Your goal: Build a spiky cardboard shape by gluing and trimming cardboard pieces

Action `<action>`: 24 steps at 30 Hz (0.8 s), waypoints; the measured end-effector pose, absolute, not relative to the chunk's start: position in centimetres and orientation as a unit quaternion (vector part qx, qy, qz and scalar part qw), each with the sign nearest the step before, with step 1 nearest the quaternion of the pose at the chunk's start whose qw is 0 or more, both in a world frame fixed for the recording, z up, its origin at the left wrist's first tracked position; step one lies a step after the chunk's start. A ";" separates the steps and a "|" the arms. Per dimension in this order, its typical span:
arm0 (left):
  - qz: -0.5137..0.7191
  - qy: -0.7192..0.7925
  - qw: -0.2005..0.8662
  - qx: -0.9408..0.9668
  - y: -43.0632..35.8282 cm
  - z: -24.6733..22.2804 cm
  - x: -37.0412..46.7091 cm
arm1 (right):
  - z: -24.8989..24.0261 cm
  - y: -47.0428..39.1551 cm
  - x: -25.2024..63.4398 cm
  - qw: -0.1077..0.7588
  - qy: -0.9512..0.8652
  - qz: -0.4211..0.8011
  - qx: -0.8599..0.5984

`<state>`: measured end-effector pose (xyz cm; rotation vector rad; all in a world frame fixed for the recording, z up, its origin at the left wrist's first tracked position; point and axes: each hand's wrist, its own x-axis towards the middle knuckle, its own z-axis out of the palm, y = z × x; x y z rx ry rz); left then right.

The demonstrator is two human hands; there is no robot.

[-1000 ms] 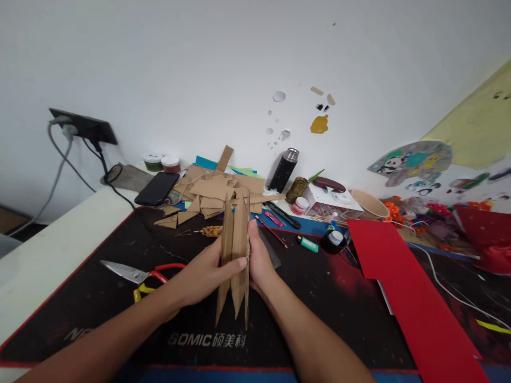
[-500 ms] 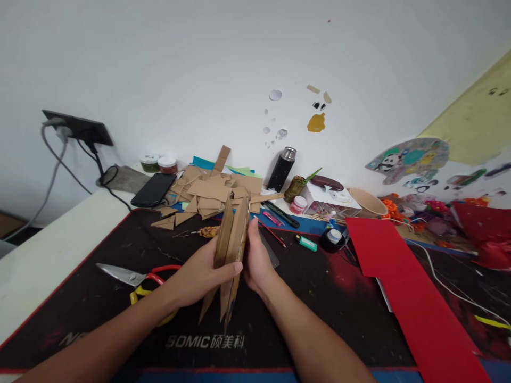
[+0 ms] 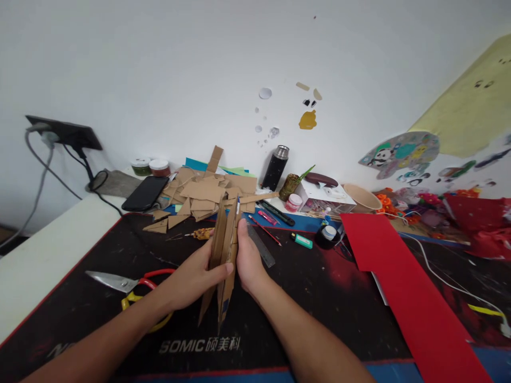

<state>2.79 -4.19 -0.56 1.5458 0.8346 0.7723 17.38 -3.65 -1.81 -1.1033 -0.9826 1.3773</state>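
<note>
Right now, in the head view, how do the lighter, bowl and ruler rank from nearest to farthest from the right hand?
1. Ruler: nearest, just to the right of the right hand.
2. Lighter: farther right, on the dark mat.
3. Bowl: farthest, at the back right.

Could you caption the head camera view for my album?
Cardboard pieces between left hand and right hand, over a dark mat, scissors nearby.

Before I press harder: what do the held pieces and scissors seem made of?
Held pieces: likely cardboard, dull brown, with thin, rough edges. Scissors: blades look metal, their silvery surface catching light; handles, evenly red and yellow, could be plastic or coated metal.
</note>
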 end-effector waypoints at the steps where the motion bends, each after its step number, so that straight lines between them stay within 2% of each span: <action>1: 0.329 0.353 0.576 0.660 -4.2 -0.6 2.8 | -1.9 -3.6 17.4 0.532 -0.414 0.575 -0.463; 10: 0.341 0.356 0.589 0.640 -4.2 -0.1 2.7 | -1.7 -3.6 17.3 0.533 -0.421 0.577 -0.454; 14: 0.329 0.355 0.677 0.554 -4.2 -0.3 2.0 | -1.1 -3.7 17.3 0.514 -0.375 0.644 -0.425; 18: 0.332 0.278 0.766 0.476 -3.9 -0.8 1.3 | -0.7 -3.7 17.4 0.503 -0.360 0.687 -0.382; 24: 0.339 0.210 0.797 0.453 -3.5 -0.5 1.1 | -0.8 -3.6 17.5 0.502 -0.380 0.679 -0.378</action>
